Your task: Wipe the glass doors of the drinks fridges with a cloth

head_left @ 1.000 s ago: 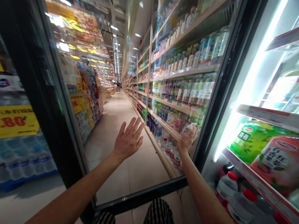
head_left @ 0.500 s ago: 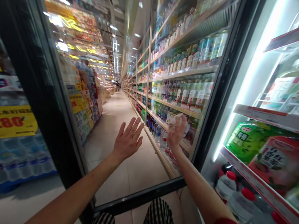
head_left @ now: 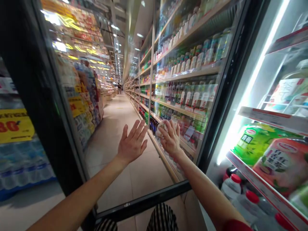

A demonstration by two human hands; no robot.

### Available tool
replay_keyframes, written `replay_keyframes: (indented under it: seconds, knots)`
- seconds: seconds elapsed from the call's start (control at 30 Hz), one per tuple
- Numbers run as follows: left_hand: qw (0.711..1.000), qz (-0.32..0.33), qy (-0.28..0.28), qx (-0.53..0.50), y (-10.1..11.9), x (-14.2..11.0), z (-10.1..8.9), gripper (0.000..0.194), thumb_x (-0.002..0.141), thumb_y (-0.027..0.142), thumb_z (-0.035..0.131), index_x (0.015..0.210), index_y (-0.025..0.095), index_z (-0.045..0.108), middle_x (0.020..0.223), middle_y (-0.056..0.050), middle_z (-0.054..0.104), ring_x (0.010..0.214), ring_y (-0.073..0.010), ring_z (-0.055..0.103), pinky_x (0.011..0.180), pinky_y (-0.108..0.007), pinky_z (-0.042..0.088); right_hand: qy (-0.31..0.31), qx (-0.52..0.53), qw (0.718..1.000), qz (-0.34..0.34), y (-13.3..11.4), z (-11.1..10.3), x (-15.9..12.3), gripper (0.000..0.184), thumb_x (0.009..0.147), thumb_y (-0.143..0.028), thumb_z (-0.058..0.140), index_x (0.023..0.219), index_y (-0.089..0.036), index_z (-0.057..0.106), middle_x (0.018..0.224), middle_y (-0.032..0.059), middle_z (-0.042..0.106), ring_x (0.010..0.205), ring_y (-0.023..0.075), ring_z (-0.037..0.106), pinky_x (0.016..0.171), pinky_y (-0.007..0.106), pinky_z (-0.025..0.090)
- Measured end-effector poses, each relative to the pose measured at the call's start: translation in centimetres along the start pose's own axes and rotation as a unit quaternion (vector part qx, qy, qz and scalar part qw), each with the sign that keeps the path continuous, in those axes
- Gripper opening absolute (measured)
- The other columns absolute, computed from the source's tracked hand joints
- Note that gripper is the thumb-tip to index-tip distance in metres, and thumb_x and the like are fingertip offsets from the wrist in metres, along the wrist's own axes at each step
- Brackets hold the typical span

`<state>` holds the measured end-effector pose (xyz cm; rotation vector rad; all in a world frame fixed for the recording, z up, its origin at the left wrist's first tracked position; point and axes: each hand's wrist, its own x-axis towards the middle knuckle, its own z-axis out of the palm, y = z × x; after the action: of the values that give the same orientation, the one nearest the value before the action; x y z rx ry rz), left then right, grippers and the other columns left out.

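A glass cooler door (head_left: pixel 144 199) with a black frame stands open before me. My left hand (head_left: pixel 132 142) lies flat against the glass, fingers spread, holding nothing. To its right, my right hand (head_left: pixel 172 141) presses a crumpled whitish cloth (head_left: pixel 161 127) to the pane, its fingers over part of the cloth. Right of that hand, a pale rectangular patch (head_left: pixel 189 132) shows at the glass; whether it is a sticker or a reflection I cannot tell.
On the right, lit cooler shelves hold a green drink pack (head_left: pixel 250 141), a reddish drink pack (head_left: pixel 280 163) and red-capped bottles (head_left: pixel 232 186). Bottle shelves and an aisle show in the glass. Stacked water bottles (head_left: pixel 24 163) under a yellow price sign (head_left: pixel 15 126) stand at left.
My right hand has moved left across the glass with the cloth, closer to my left hand. The left hand stays in place. The view has shifted slightly.
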<state>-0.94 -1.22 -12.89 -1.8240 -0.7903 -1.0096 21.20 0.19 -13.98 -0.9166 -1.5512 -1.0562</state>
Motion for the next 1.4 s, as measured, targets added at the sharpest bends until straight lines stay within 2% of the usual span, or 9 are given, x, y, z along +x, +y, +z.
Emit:
replay_keyframes:
  seconds: [0.07, 0.2, 0.43, 0.6, 0.77, 0.97, 1.17, 1.33, 1.4]
  knots:
    - [1.0, 0.003, -0.006, -0.004, 0.1, 0.0, 0.0, 0.06, 0.083, 0.033, 0.047, 0.139, 0.02, 0.027, 0.142, -0.008, 0.034, 0.136, -0.0194, 0.022, 0.112, -0.045, 0.006, 0.032, -0.008, 0.999, 0.017, 1.0, -0.1, 0.5, 0.042, 0.083, -0.026, 0.038, 0.124, -0.027, 0.047, 0.138, 0.0072, 0.041, 0.134, 0.0229, 0.029, 0.106, 0.051, 0.024]
    - [1.0, 0.008, -0.013, -0.006, 0.3, 0.2, 0.0, 0.061, 0.083, 0.032, 0.048, 0.139, 0.02, 0.027, 0.142, -0.009, 0.034, 0.136, -0.0188, 0.021, 0.113, -0.042, 0.009, 0.168, -0.042, 0.96, 0.219, 2.2, -0.1, 1.8, 0.049, 0.087, -0.023, 0.028, 0.135, -0.018, 0.033, 0.143, 0.0156, 0.03, 0.136, 0.0231, 0.022, 0.105, 0.056, 0.022]
    - [1.0, 0.007, -0.001, -0.029, 0.8, 0.6, 0.3, 0.063, 0.083, 0.031, 0.048, 0.14, 0.019, 0.025, 0.141, -0.009, 0.036, 0.136, -0.0185, 0.023, 0.113, -0.042, 0.008, -0.019, -0.005, 1.0, -0.006, 1.5, -0.9, 0.6, 0.038, 0.083, -0.027, 0.044, 0.121, -0.028, 0.05, 0.138, 0.0051, 0.042, 0.134, 0.0215, 0.028, 0.108, 0.049, 0.022]
    - [1.0, 0.004, -0.004, -0.023, 0.9, 0.6, 0.3, 0.062, 0.084, 0.032, 0.046, 0.14, 0.02, 0.023, 0.141, -0.008, 0.035, 0.136, -0.0184, 0.023, 0.113, -0.042, 0.008, 0.13, -0.051, 0.962, 0.233, 1.0, -0.3, 1.5, 0.045, 0.088, -0.023, 0.031, 0.132, -0.014, 0.038, 0.142, 0.0194, 0.032, 0.136, 0.0251, 0.022, 0.105, 0.055, 0.021]
    - [1.0, 0.004, -0.004, -0.008, 0.9, 0.6, 0.2, 0.059, 0.083, 0.032, 0.048, 0.138, 0.019, 0.029, 0.14, -0.009, 0.037, 0.135, -0.0184, 0.024, 0.113, -0.042, 0.009, -0.037, 0.005, 0.999, -0.04, -1.8, -0.3, 0.8, 0.04, 0.081, -0.026, 0.046, 0.12, -0.034, 0.05, 0.138, -0.0009, 0.042, 0.134, 0.0182, 0.029, 0.109, 0.043, 0.023]
    - [1.0, 0.007, 0.008, -0.013, 0.9, 0.5, 0.4, 0.06, 0.083, 0.032, 0.049, 0.138, 0.019, 0.029, 0.14, -0.008, 0.038, 0.137, -0.0167, 0.019, 0.113, -0.041, 0.007, 0.113, -0.058, 0.969, 0.21, 0.6, -0.2, 1.6, 0.049, 0.087, -0.022, 0.031, 0.135, -0.016, 0.032, 0.144, 0.0182, 0.026, 0.137, 0.0265, 0.017, 0.104, 0.057, 0.023]
    - [1.0, 0.003, 0.001, -0.016, 0.9, 0.6, 0.3, 0.059, 0.083, 0.031, 0.048, 0.138, 0.019, 0.029, 0.14, -0.009, 0.038, 0.135, -0.0186, 0.025, 0.113, -0.041, 0.008, -0.027, -0.008, 0.998, -0.052, -1.5, -0.5, 0.6, 0.043, 0.08, -0.025, 0.045, 0.122, -0.035, 0.047, 0.138, -0.0012, 0.041, 0.133, 0.0184, 0.031, 0.109, 0.043, 0.024]
    - [1.0, 0.006, 0.002, -0.024, 0.9, 0.6, 0.3, 0.063, 0.083, 0.031, 0.049, 0.14, 0.019, 0.025, 0.14, -0.009, 0.037, 0.135, -0.0194, 0.025, 0.113, -0.043, 0.009, 0.139, -0.052, 0.973, 0.175, 1.8, -1.0, 1.5, 0.054, 0.086, -0.017, 0.025, 0.139, -0.013, 0.021, 0.147, 0.0195, 0.018, 0.138, 0.0254, 0.014, 0.104, 0.058, 0.02]
    - [1.0, 0.004, 0.002, -0.023, 0.9, 0.6, 0.3, 0.063, 0.082, 0.031, 0.049, 0.14, 0.019, 0.026, 0.14, -0.009, 0.037, 0.135, -0.0195, 0.025, 0.113, -0.043, 0.009, 0.133, -0.047, 0.974, 0.178, 1.2, -0.8, 1.2, 0.051, 0.086, -0.019, 0.028, 0.137, -0.017, 0.029, 0.146, 0.0156, 0.025, 0.137, 0.0242, 0.02, 0.105, 0.054, 0.023]
